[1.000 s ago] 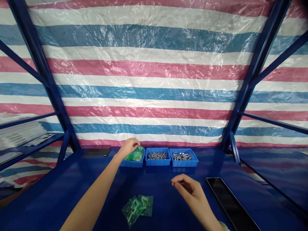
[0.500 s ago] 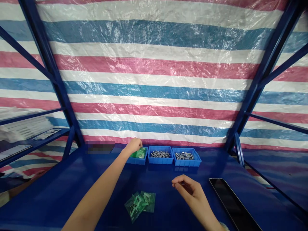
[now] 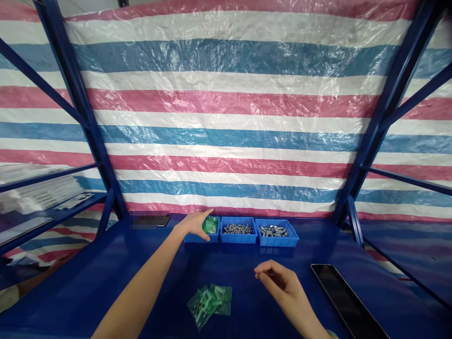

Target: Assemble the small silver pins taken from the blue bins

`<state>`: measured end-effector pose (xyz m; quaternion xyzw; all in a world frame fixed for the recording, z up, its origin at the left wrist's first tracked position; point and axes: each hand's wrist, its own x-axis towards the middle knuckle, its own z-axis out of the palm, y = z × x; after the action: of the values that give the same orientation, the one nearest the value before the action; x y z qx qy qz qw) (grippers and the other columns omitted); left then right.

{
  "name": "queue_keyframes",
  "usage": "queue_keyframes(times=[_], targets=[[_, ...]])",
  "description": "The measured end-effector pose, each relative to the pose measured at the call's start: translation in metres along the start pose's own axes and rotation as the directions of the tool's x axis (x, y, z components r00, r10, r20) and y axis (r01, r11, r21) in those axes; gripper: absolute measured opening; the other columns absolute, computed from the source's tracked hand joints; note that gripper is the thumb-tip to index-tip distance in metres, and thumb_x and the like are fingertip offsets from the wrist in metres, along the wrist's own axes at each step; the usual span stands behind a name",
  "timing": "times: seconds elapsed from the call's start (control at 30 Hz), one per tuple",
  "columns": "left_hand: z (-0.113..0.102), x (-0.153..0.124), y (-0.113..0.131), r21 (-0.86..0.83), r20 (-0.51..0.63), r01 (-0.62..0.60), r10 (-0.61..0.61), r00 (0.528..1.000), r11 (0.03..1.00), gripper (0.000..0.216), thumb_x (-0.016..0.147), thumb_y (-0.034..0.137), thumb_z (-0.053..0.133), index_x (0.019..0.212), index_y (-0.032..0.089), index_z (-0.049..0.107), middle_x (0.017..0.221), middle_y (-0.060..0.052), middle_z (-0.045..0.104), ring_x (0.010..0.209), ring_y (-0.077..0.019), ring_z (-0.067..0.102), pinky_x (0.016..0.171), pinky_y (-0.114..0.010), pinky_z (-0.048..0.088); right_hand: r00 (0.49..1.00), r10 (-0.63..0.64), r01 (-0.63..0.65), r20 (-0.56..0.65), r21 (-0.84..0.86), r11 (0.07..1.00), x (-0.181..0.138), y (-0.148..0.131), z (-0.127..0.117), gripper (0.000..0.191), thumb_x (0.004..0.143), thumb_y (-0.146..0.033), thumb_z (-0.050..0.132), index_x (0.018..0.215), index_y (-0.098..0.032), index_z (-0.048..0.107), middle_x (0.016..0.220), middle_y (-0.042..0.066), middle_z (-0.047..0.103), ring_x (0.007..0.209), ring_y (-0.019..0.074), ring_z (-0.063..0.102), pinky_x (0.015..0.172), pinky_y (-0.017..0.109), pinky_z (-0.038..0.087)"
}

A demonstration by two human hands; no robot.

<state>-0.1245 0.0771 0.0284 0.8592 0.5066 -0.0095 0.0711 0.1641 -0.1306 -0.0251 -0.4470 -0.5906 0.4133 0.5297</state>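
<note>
My left hand (image 3: 194, 223) reaches far forward to the left blue bin (image 3: 202, 238), thumb and forefinger spread around a small green bag (image 3: 211, 225) at the bin's top. My right hand (image 3: 280, 282) hovers over the blue table with its fingers curled in a pinch; whatever is between them is too small to name. A loose pile of small green plastic bags (image 3: 210, 303) lies on the table between my arms.
Two more blue bins stand right of the first: the middle bin (image 3: 238, 236) and the right bin (image 3: 277, 238), both holding small grey metal parts. A dark tablet (image 3: 344, 301) lies at the right. A dark phone (image 3: 150, 220) lies back left. Blue frame posts flank the striped tarp.
My left hand, closed over the green bags in the left bin earlier, has spread its thumb and forefinger. My right hand has stayed about where it was.
</note>
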Motion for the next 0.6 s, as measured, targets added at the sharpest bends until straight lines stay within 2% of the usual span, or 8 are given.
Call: queue_keyframes(times=[0.13, 0.2, 0.27, 0.33, 0.37, 0.43, 0.53, 0.6], targets=[[-0.008, -0.018, 0.024, -0.019, -0.114, -0.007, 0.005, 0.993, 1.0, 0.121, 0.055, 0.052, 0.085, 0.154, 0.019, 0.023, 0.155, -0.022, 0.039, 0.14, -0.0437, 0.037, 0.109, -0.054, 0.031, 0.999, 0.008, -0.006, 0.047, -0.036, 0.999, 0.002, 0.001, -0.003, 0.027, 0.087, -0.045, 0.064, 0.087, -0.02, 0.072, 0.083, 0.006, 0.073, 0.082, 0.0234, 0.069, 0.074, 0.029, 0.053], [-0.008, -0.041, 0.046, -0.037, -0.203, -0.038, 0.03, 0.979, 0.999, 0.104, 0.07, 0.055, 0.075, 0.154, 0.021, 0.023, 0.159, -0.018, 0.032, 0.145, -0.0386, 0.028, 0.114, -0.052, 0.023, 0.999, 0.002, 0.0, 0.042, -0.052, 0.999, 0.003, 0.002, -0.003, 0.026, 0.088, -0.043, 0.063, 0.087, -0.019, 0.072, 0.083, 0.006, 0.073, 0.082, 0.0238, 0.069, 0.074, 0.03, 0.053], [-0.001, -0.068, 0.07, -0.061, -0.224, -0.086, 0.071, 0.972, 0.994, 0.078, 0.083, 0.057, 0.06, 0.148, 0.022, 0.035, 0.152, -0.015, 0.044, 0.139, -0.033, 0.038, 0.112, -0.046, 0.027, 1.0, -0.009, 0.01, 0.02, -0.07, 0.998, 0.004, 0.005, 0.0, 0.023, 0.089, -0.04, 0.061, 0.087, -0.019, 0.072, 0.082, 0.006, 0.072, 0.081, 0.0236, 0.068, 0.073, 0.031, 0.052], [0.013, -0.096, 0.092, -0.092, -0.11, -0.183, 0.173, 0.979, 0.979, 0.065, 0.076, 0.06, 0.067, 0.131, 0.027, 0.057, 0.133, -0.009, 0.061, 0.122, -0.0314, 0.056, 0.103, -0.041, 0.04, 0.999, -0.019, 0.022, 0.028, -0.094, 0.995, 0.003, 0.008, 0.005, 0.02, 0.089, -0.034, 0.06, 0.087, -0.019, 0.071, 0.082, 0.006, 0.072, 0.08, 0.0232, 0.068, 0.073, 0.032, 0.052], [0.021, -0.108, 0.101, -0.122, 0.006, -0.21, 0.212, 0.977, 0.97, 0.066, 0.071, 0.059, 0.072, 0.127, 0.026, 0.06, 0.131, -0.01, 0.062, 0.117, -0.0333, 0.058, 0.1, -0.043, 0.042, 0.999, -0.025, 0.03, 0.043, -0.109, 0.994, 0.003, 0.009, 0.008, 0.018, 0.088, -0.031, 0.059, 0.087, -0.019, 0.071, 0.082, 0.006, 0.072, 0.08, 0.0229, 0.068, 0.073, 0.032, 0.051], [0.038, -0.126, 0.113, -0.155, 0.127, -0.175, 0.195, 0.973, 0.972, 0.066, 0.064, 0.052, 0.078, 0.123, 0.025, 0.063, 0.129, -0.011, 0.06, 0.116, -0.0369, 0.057, 0.097, -0.048, 0.043, 0.997, -0.045, 0.054, 0.07, -0.142, 0.988, 0.0, 0.011, 0.014, 0.015, 0.087, -0.025, 0.058, 0.088, -0.019, 0.071, 0.083, 0.005, 0.072, 0.078, 0.0218, 0.067, 0.073, 0.032, 0.051], [0.053, -0.132, 0.12, -0.183, 0.129, -0.076, 0.101, 0.987, 0.98, 0.057, 0.062, 0.039, 0.082, 0.114, 0.025, 0.063, 0.125, -0.01, 0.06, 0.116, -0.0364, 0.054, 0.096, -0.05, 0.042, 0.994, -0.079, 0.093, 0.077, -0.191, 0.977, -0.004, 0.013, 0.021, 0.017, 0.084, -0.016, 0.056, 0.09, -0.02, 0.071, 0.083, 0.004, 0.071, 0.078, 0.0202, 0.066, 0.073, 0.031, 0.05], [0.057, -0.127, 0.12, -0.239, 0.096, -0.065, 0.091, 0.991, 0.969, 0.05, 0.062, 0.034, 0.083, 0.107, 0.025, 0.063, 0.118, -0.006, 0.063, 0.111, -0.0336, 0.055, 0.095, -0.049, 0.041, 0.994, -0.088, 0.099, 0.064, -0.205, 0.974, -0.005, 0.017, 0.024, 0.019, 0.082, -0.014, 0.056, 0.09, -0.02, 0.072, 0.083, 0.004, 0.071, 0.079, 0.0201, 0.065, 0.074, 0.031, 0.05]])
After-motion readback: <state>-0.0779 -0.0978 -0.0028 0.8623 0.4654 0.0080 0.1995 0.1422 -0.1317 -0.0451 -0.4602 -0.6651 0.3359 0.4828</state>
